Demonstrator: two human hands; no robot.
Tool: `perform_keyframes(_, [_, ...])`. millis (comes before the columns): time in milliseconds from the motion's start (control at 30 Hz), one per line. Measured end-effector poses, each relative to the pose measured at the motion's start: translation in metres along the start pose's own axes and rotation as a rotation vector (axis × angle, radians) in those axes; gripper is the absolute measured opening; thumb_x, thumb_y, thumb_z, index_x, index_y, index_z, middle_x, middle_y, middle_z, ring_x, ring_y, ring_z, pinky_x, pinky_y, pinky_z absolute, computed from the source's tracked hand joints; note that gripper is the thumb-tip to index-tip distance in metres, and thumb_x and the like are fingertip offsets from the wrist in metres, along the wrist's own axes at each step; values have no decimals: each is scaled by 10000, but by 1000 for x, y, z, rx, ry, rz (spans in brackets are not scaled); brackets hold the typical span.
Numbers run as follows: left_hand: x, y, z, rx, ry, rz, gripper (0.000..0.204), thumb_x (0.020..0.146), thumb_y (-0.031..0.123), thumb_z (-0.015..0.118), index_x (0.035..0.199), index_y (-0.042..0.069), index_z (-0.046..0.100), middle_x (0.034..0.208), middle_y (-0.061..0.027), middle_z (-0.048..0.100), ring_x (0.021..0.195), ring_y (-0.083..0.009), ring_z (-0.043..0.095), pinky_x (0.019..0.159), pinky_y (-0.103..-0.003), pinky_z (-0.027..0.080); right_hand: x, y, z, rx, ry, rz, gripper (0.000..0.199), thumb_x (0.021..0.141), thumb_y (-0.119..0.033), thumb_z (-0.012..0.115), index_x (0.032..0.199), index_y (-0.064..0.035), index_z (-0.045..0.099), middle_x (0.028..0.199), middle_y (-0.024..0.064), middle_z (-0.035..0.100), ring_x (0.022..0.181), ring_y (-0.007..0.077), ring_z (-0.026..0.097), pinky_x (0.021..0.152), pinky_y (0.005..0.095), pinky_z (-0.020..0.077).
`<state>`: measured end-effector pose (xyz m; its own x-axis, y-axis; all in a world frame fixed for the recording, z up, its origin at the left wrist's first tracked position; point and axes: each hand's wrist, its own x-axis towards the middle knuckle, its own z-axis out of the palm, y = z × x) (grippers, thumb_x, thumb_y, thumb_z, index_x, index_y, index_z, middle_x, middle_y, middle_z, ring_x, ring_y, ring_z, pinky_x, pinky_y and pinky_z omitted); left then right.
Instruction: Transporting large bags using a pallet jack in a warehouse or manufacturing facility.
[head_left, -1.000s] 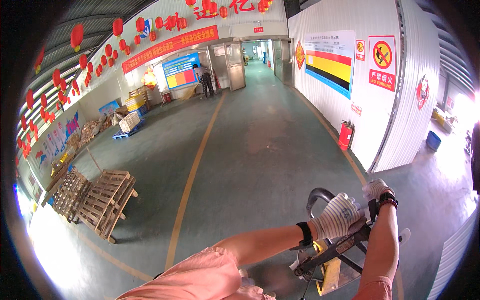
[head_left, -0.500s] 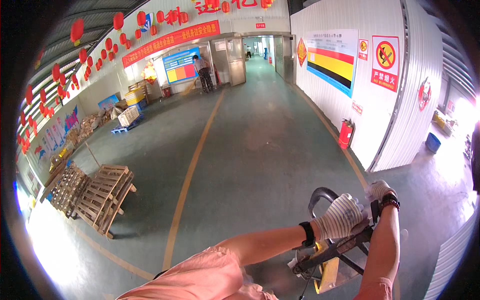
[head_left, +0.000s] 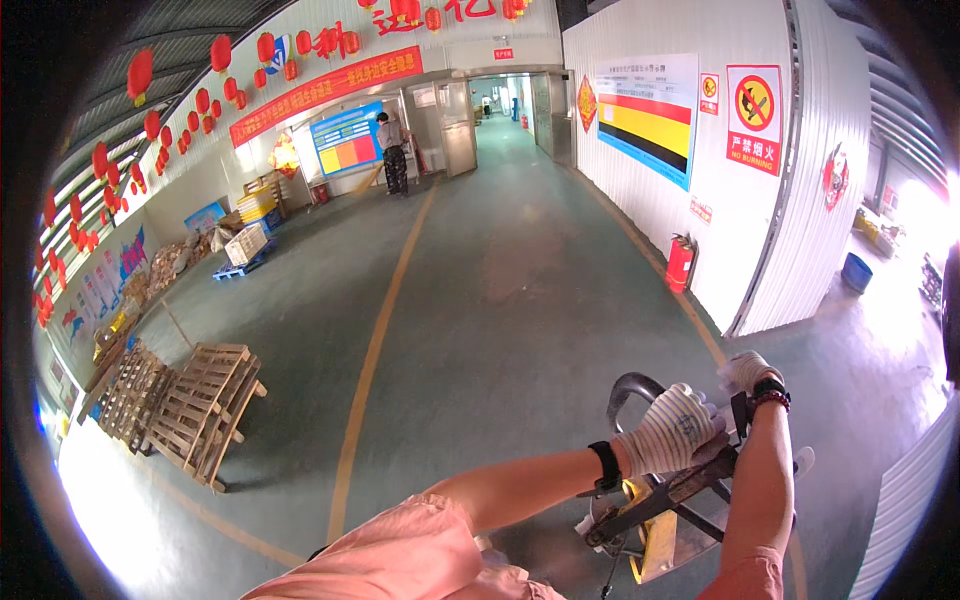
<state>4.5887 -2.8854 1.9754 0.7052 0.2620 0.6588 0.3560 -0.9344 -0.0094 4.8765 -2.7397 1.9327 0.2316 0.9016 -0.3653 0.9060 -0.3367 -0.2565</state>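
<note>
Hall floor (head_left: 520, 300), yellow line (head_left: 375, 340) running toward 12; pallets (head_left: 190, 400) at 9. Pallet-jack handle (head_left: 640, 385) at 4. Left hand (head_left: 675, 440), right hand (head_left: 750, 372), both gloved, fingers wrapped shut round handle. Judgement: keep both grips firm, steer parallel to line, clear of extinguisher (head_left: 680, 262)

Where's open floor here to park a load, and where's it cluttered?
Open: green floor either side of the yellow line, from the pallet-jack handle under both gloved hands up to the doorway. Crowded: left wall, with stacked wooden pallets and boxes. Fire extinguisher stands by right wall.
</note>
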Motion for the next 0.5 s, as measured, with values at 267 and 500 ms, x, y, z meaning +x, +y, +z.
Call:
perform_keyframes(267, [3,-6,2,-51,-5,76,250,877,373,589,856,129,640,760,-77,582,724,-293,571,644,-436,408,41,28,12,226,80,-57,243,837,-292,607,834,-87,738,745,83,691,644,246,628,567,411,496])
perform_keyframes(500, [5,-22,-18,-92,-85,217,298,823,397,666,913,114,646,774,-89,605,728,-323,609,648,-457,447,24,0,6,-9,41,-117,249,928,-230,604,849,-37,740,751,77,725,640,233,698,565,395,552])
